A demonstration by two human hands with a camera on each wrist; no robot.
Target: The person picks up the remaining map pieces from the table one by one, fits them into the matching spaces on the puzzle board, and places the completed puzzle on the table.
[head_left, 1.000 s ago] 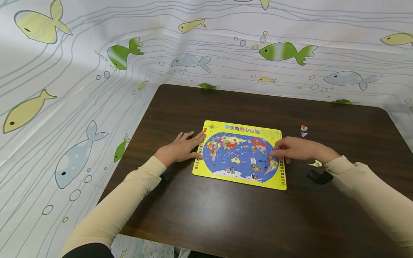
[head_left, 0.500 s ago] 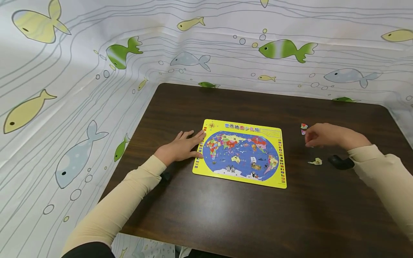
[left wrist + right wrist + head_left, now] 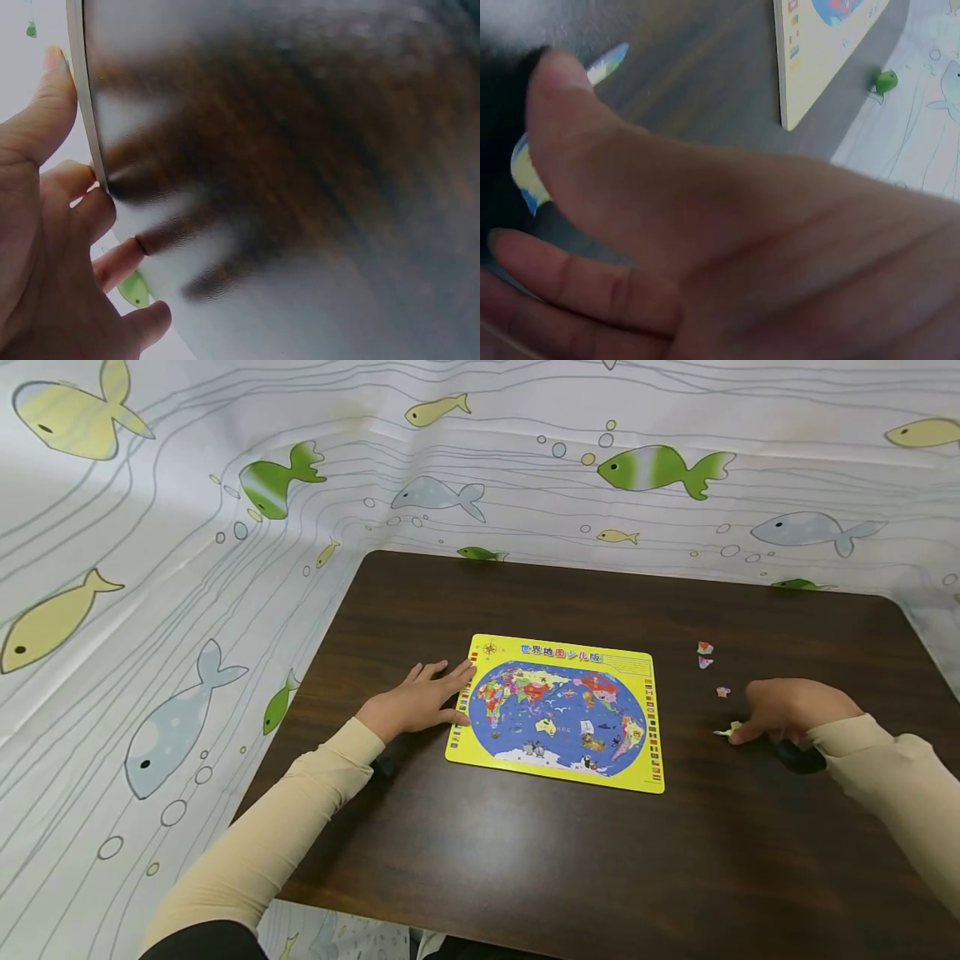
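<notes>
My left hand [image 3: 415,700] lies with fingers spread on the left edge of a yellow-bordered world map puzzle board [image 3: 555,781]. In the left wrist view its fingertips meet the board's thin edge [image 3: 87,105]. To the right of the board, my right hand [image 3: 797,706] is low over the table, thumb at a small cream-coloured puzzle piece [image 3: 726,730]. The right wrist view shows this piece [image 3: 528,178] on the table, partly hidden behind the thumb, with a gap between thumb and fingers. Further back lie a small pinkish piece [image 3: 723,692], a red piece [image 3: 705,647] and a purple piece [image 3: 705,662].
The dark wooden table [image 3: 525,860] has a fish-patterned white sheet [image 3: 525,468] behind it and along its left side. A black wrist device [image 3: 798,757] sits under the right wrist, another [image 3: 384,766] under the left.
My right hand has gone from the board's right side to the loose pieces, then down to the cream one. A small pinkish piece now shows on the table where it was. The left hand stays put.
</notes>
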